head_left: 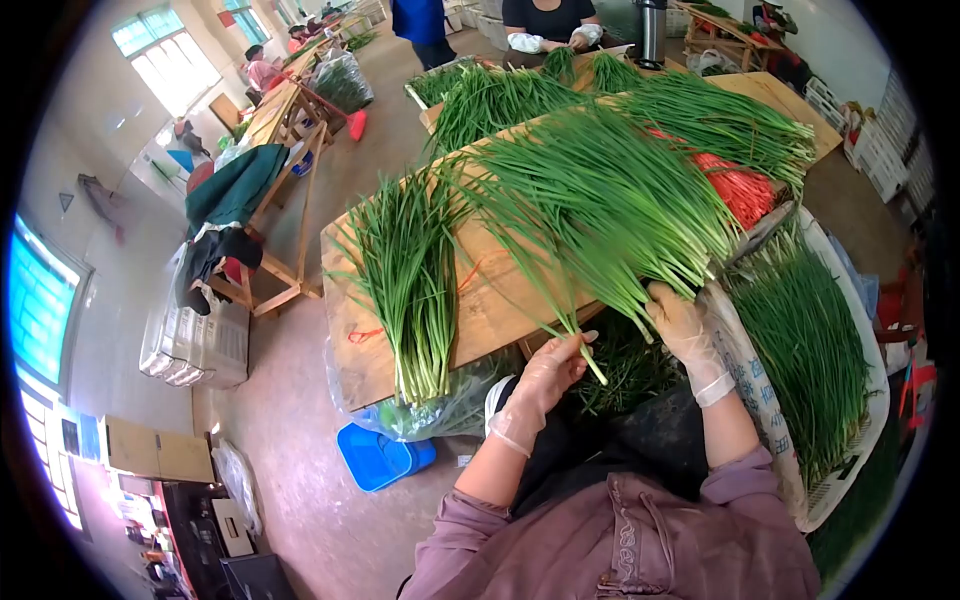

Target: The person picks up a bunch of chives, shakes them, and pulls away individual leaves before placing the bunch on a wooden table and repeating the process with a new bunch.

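Note:
A large pile of garlic chives (610,190) lies across the wooden table (375,370), its pale stem ends toward me. My left hand (550,375), in a clear plastic glove, pinches a few chive stems near their cut ends at the table's front edge. My right hand (682,328), gloved as well, is closed around stem ends at the near edge of the pile; some of its fingers are hidden by the stems. To the left, a separate bundle of chives (410,280) lies with its stems toward me. Red ties (735,190) sit beside the pile on the right.
A white crate (872,400) full of chives stands at my right. Below the table are a clear plastic bag (345,385) and a blue bin (370,462). Across the table sits another person (550,25) with white sleeve covers, near a steel flask (652,35).

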### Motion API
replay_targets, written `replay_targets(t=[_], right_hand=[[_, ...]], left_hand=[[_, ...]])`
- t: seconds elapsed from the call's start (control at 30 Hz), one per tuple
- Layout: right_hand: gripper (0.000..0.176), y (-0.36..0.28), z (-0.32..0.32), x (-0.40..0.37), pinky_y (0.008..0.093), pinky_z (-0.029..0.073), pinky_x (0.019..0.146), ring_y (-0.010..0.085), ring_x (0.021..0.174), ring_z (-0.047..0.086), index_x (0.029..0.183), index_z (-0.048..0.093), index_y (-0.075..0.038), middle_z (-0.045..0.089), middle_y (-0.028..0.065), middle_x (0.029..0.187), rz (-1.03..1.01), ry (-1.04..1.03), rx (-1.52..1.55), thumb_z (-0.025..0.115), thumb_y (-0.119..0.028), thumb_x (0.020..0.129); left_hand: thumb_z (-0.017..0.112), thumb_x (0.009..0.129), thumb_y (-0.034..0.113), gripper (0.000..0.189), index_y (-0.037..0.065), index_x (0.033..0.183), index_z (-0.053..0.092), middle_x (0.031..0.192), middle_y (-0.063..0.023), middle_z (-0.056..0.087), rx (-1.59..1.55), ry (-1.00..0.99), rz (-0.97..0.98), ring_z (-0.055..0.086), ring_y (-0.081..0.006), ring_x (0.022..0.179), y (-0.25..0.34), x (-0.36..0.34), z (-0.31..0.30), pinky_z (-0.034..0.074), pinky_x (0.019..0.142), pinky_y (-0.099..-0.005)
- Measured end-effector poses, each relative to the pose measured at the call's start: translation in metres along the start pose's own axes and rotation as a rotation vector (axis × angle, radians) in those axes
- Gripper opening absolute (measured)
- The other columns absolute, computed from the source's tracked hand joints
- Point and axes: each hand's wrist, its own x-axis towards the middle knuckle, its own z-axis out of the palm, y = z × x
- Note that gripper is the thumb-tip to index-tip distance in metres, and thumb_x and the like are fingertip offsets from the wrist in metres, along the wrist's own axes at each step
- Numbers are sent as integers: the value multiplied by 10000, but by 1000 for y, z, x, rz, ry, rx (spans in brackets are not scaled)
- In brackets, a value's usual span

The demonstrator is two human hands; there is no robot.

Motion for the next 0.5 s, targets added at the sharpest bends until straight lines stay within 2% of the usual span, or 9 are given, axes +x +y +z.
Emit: replay_targets(t=[0.07, 0.13, 0.17, 0.23, 0.33, 0.4, 0.43, 0.47, 0.5], right_hand=[[287, -22, -24, 3, 397, 462, 588, 315, 723, 578, 1023, 516, -55, 602, 124, 819, -48, 152, -71, 526, -261, 823], [337, -40, -28, -15, 383, 460, 618, 308, 722, 582, 1020, 527, -59, 601, 112, 783, -64, -22, 55, 553, -312, 800], [381, -55, -28, -23, 359, 461, 612, 269, 712, 592, 1013, 536, -59, 607, 103, 756, -108, -80, 220, 567, -366, 790], [356, -74, -26, -28, 333, 461, 580, 249, 662, 601, 987, 512, -24, 617, 109, 712, 90, -562, 717, 548, -335, 817], [261, -73, 14, -49, 243, 397, 446, 121, 495, 528, 867, 488, -24, 580, 67, 613, 645, -732, 1166, 498, -285, 867], [252, -71, 23, -59, 227, 376, 428, 108, 467, 507, 850, 485, -33, 573, 60, 596, 641, -701, 1155, 488, -284, 873], [246, -72, 25, -65, 211, 355, 410, 95, 438, 485, 834, 481, -41, 567, 54, 578, 635, -683, 1140, 478, -283, 880], [260, -75, 25, -73, 267, 398, 431, 152, 429, 512, 833, 483, -29, 548, 68, 531, 589, -684, 1056, 478, -286, 872], [260, -77, 16, -79, 299, 415, 452, 189, 445, 529, 824, 483, -22, 543, 77, 526, 466, -779, 900, 488, -279, 858]], left_hand=[[592, 819, 191, 192, 47, 945, 582, 876, -23, 594, -57, 124, 28, 542, -88, 731, -1, -3, 7, 415, 672, -214], [592, 819, 185, 189, 45, 945, 578, 887, -34, 601, -3, 133, 21, 552, -101, 769, -6, -1, 1, 424, 697, -232], [592, 819, 180, 187, 44, 945, 573, 898, -46, 608, 52, 140, 10, 561, -113, 807, -8, 0, -3, 432, 721, -250], [593, 818, 173, 187, 44, 951, 570, 884, -46, 610, 73, 96, 6, 559, -124, 828, -12, 3, -5, 438, 733, -267], [591, 823, 173, 176, 45, 938, 555, 858, -55, 603, 180, 62, 1, 557, -155, 868, -19, 5, 2, 447, 751, -304], [585, 833, 217, 187, 52, 902, 530, 844, -67, 592, 248, 342, 72, 568, -162, 807, -29, 7, 13, 458, 718, -311], [526, 870, 218, 159, 67, 849, 483, 804, -66, 567, 239, 321, 47, 557, -178, 725, -33, 11, 11, 462, 660, -318], [526, 870, 218, 159, 67, 849, 483, 804, -66, 567, 240, 318, 43, 557, -178, 725, -35, 13, 9, 462, 660, -318], [489, 887, 202, 143, 71, 835, 465, 774, -58, 549, 136, 298, 106, 538, -181, 689, -36, 15, 7, 455, 629, -322]])
